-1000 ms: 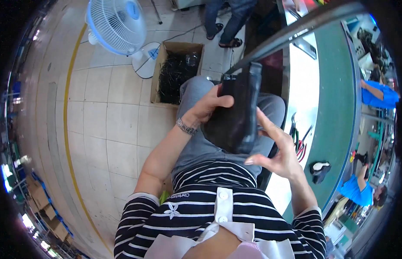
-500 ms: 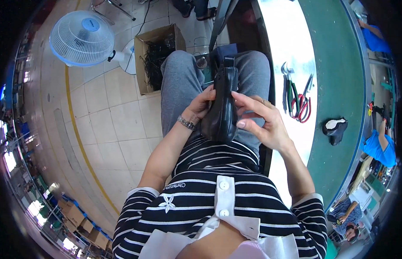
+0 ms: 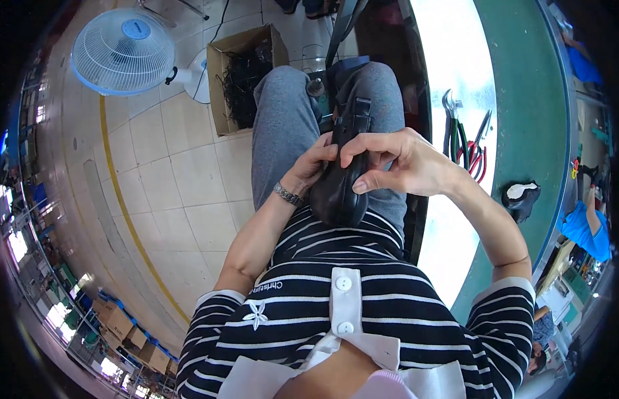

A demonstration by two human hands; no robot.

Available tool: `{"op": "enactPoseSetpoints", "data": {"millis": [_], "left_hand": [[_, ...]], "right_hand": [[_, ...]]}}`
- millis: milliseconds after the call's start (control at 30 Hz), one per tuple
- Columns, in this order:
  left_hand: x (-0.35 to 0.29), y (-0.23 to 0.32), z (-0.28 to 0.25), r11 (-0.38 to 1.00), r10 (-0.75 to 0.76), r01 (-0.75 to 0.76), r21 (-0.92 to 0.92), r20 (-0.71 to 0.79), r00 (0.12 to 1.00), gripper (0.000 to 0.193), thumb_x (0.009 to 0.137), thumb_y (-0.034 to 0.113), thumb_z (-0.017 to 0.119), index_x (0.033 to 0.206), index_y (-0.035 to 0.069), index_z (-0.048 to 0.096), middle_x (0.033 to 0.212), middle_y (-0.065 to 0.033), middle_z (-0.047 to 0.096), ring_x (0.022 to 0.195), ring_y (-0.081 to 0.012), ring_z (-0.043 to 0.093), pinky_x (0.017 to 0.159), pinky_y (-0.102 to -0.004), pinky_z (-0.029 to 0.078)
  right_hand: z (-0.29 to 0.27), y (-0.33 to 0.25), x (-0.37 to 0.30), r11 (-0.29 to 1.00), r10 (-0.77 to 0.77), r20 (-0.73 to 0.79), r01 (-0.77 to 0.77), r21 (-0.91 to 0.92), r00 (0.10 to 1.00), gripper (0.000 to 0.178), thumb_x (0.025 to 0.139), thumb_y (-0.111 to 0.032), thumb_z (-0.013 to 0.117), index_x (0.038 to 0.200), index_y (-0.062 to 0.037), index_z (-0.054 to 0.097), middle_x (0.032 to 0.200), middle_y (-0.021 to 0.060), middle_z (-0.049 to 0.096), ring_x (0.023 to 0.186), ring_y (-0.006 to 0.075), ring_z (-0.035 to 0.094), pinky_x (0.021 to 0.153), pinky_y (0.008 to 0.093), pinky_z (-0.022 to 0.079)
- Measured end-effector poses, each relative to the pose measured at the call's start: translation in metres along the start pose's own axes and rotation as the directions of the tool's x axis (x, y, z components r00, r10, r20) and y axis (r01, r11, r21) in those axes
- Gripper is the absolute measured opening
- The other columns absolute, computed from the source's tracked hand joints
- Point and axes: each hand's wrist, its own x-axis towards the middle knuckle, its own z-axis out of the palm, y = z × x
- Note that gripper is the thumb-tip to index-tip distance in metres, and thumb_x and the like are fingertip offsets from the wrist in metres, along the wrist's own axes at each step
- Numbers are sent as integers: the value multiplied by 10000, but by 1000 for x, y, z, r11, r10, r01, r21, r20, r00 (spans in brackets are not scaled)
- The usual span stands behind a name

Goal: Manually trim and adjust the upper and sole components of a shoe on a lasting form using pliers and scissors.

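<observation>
A black leather shoe [image 3: 341, 194] lies lengthwise over my lap, its rounded end toward my striped shirt and a strap loop at its far end. My left hand [image 3: 312, 163] is closed on its left side, with the thumb on top and the other fingers partly hidden beneath. Over the right side arches my right hand [image 3: 404, 161]. Its bent index finger and thumb rest on the shoe's upper surface with a gap between their tips. Nothing shows between them, and its other fingers are partly hidden.
On the bright bench to my right lie pliers [image 3: 451, 120] and red-handled scissors [image 3: 479, 156]. A black shoe piece with a white lining [image 3: 522, 196] sits on the green tabletop [image 3: 522, 93]. A carton of black strands [image 3: 220, 100] and a fan [image 3: 123, 53] stand left.
My right hand has shifted up and inward over the shoe, its fingers now bent and its elbow farther out. My left hand keeps its hold, and the shoe has tilted slightly.
</observation>
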Motion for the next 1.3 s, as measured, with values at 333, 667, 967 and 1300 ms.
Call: {"op": "enactPoseSetpoints", "data": {"millis": [333,667,967,1300], "left_hand": [[17,54,7,903,141,-37,-428,214,967,535,966,362,508,1344,-6,419,1138,-141,551,1044,-281,571,1002,-425,456],[-26,73,19,910,-30,108,-401,197,980,662,959,361,530,1403,-82,318,1263,-182,552,1159,-261,573,1090,-393,409],[-7,48,2,998,12,-22,-51,-173,985,455,1023,396,401,1323,76,522,1186,-101,646,1013,-170,658,855,-312,562],[9,95,38,873,479,-352,338,-455,751,504,1012,373,440,1398,50,472,1368,-90,498,1213,-195,495,1038,-283,343]], "right_hand": [[1,39,-3,995,-17,-715,83,57,698,479,947,-183,609,1398,-99,472,898,51,637,841,131,631,754,288,522],[-24,189,-74,587,1,-912,-738,-332,411,546,906,-260,627,1368,-16,468,1145,257,559,1063,400,563,907,441,453],[-17,75,-43,891,412,-723,-81,446,554,618,950,-280,588,1466,-43,344,841,65,628,855,182,608,986,446,361],[-2,-37,18,775,330,-149,-178,607,932,612,997,-89,458,1534,-98,166,1183,198,631,1056,247,640,890,333,485]]}}
